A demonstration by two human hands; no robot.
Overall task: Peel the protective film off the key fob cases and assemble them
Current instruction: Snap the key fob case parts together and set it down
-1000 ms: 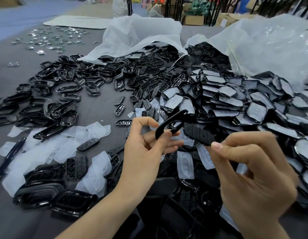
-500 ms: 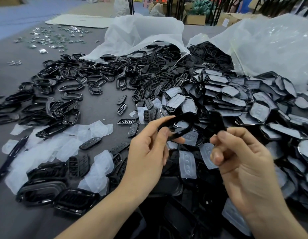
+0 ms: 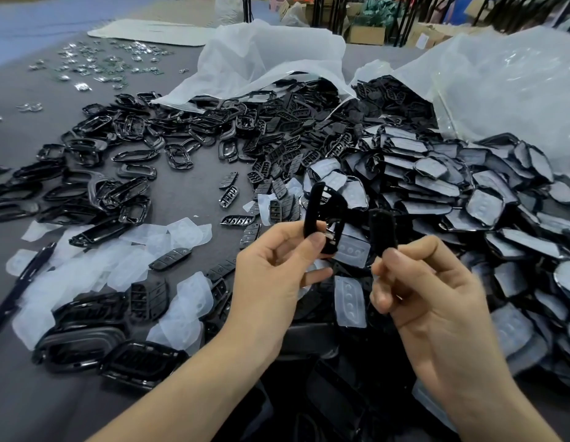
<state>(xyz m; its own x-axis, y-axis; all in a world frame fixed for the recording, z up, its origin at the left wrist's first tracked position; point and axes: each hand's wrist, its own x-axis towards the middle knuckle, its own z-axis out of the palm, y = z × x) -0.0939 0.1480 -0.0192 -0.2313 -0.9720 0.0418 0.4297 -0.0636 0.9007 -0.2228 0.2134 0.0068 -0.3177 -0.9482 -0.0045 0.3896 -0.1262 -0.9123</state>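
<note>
1. The left hand (image 3: pixel 267 282) pinches the lower end of a black key fob frame (image 3: pixel 309 215) between thumb and forefinger. The frame stands nearly upright above the fingertips, its open middle facing the camera.
2. The right hand (image 3: pixel 437 301) grips a black button insert (image 3: pixel 382 229) by its lower end, thumb against curled forefinger. The insert also points upward and is blurred.
3. Frame and insert sit side by side just above the two hands, near each other but not touching.
4. Directly beneath the fingers lie film-covered parts (image 3: pixel 349 301) and dark case pieces.
5. To the left of the left hand, peeled films (image 3: pixel 133 250) lie in a pale, loose heap with a few black parts among them.
6. Beyond the fingertips, small button inserts (image 3: pixel 279 173) lie scattered, and farther left are loose frames (image 3: pixel 124 148) on the grey table (image 3: pixel 188 193).
7. To the right of the right hand rises a large pile of film-covered case shells (image 3: pixel 437 186).
8. Farthest out, two white plastic bags (image 3: pixel 271 59) spill black parts, and small shiny metal pieces (image 3: pixel 102 62) lie at the far left.
</note>
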